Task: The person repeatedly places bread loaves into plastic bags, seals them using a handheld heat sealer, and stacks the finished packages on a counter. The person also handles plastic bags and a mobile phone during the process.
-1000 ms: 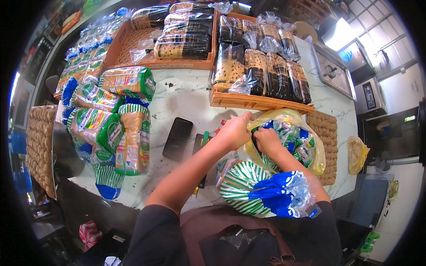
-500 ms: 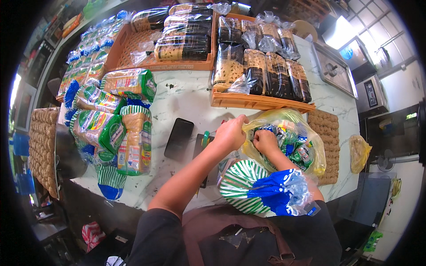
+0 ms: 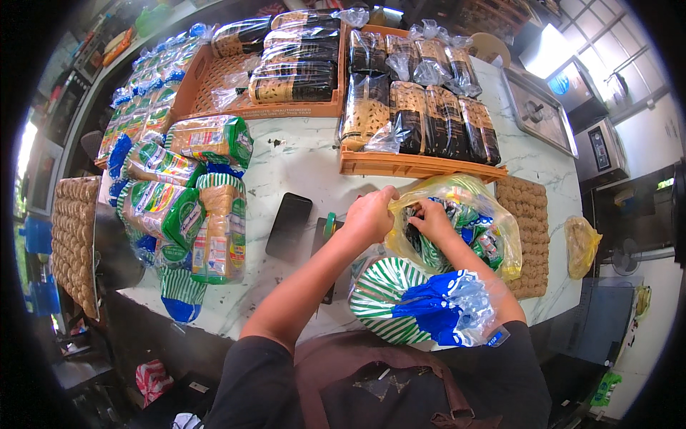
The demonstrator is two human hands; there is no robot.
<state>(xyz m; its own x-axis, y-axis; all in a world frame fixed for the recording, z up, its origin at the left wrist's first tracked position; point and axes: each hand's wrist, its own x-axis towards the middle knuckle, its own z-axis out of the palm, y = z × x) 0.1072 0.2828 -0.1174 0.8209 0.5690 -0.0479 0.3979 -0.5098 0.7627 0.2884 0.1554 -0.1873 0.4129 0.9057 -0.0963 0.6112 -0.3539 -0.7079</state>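
Note:
A yellow translucent plastic bag stands at the table's near right, filled with crumpled green, white and blue bread wrappers. My left hand is closed on the left edge of its mouth. Inside the opening, my right hand has its fingers curled among the wrappers; what they hold, if anything, is hidden. Below my right forearm lies a bread loaf in a green-striped wrapper, its gathered blue and clear end touching that arm. A black phone rests left of my left forearm, and a green tape roll sits beside that forearm.
Bagged loaves are piled at the left. Orange crates with dark-wrapped loaves stand at the back. Brown egg trays lie right of the bag, and a metal tray is at the far right.
My right hand has turned and lifted slightly within the bag's mouth, and its thumb and fingers show more. My left hand stays on the bag's edge.

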